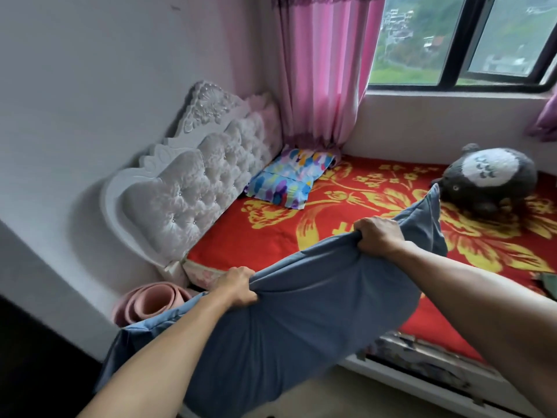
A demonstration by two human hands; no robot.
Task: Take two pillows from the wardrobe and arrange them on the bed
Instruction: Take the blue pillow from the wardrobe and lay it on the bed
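I hold a blue-grey pillow stretched out above the near edge of the bed, which wears a red sheet with yellow flowers. My left hand clutches a bunch of its cover near the left end. My right hand clutches the cover further right, over the sheet. A second pillow with a bright multicoloured print lies flat at the far head corner of the bed, against the white tufted headboard. The wardrobe is out of sight.
A grey and white plush toy lies on the bed's far right side below the window. A pink curtain hangs in the corner. A rolled pink mat stands on the floor beside the headboard.
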